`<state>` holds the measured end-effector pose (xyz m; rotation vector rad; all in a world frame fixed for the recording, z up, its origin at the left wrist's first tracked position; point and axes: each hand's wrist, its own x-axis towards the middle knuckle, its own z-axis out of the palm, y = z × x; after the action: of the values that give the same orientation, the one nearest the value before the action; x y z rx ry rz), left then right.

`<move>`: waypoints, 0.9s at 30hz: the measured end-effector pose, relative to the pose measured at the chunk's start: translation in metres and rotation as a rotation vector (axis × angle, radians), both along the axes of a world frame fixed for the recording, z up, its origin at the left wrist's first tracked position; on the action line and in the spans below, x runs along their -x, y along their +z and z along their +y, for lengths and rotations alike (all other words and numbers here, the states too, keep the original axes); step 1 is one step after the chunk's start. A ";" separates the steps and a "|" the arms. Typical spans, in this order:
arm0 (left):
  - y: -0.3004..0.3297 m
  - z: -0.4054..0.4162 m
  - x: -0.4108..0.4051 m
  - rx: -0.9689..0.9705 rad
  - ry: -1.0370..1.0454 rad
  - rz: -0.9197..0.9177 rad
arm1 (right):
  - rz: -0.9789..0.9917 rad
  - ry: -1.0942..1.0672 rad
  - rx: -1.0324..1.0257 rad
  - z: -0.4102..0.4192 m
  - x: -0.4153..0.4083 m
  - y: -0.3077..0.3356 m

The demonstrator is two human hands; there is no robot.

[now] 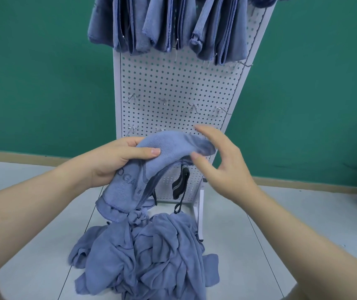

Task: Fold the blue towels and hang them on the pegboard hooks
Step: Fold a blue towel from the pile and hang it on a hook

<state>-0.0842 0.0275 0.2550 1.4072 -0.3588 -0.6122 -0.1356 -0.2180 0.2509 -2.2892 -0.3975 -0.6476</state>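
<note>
A folded blue towel (151, 167) is hanging at centre frame, the left hand (117, 161) gripping it with thumb curled over. At three o'clock the right hand (220, 163) is hovering with fingers spread, touching its end. Loose towels (147, 256) are lying at six o'clock; the pegboard (177, 87) is carrying hung towels (168, 24) at twelve.

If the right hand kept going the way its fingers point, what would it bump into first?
Probably the folded blue terry towel that the left hand grips: the right hand points up and leftward, fingertips at the towel's end. Beyond that stands the white perforated pegboard, though depth is unclear.
</note>
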 end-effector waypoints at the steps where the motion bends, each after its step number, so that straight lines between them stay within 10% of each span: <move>1: 0.000 0.000 0.000 0.009 -0.011 0.007 | -0.026 0.044 0.090 0.003 0.000 -0.003; 8: 0.000 -0.006 0.000 0.040 -0.106 0.013 | -0.048 0.102 0.244 0.025 -0.004 -0.015; 27: 0.001 -0.032 0.005 0.275 -0.018 0.078 | 0.021 -0.101 -0.242 0.030 0.002 -0.001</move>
<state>-0.0891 -0.0043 0.2556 1.1149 -0.3789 -0.6059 -0.1373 -0.1878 0.2499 -2.0924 -0.1827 -0.6820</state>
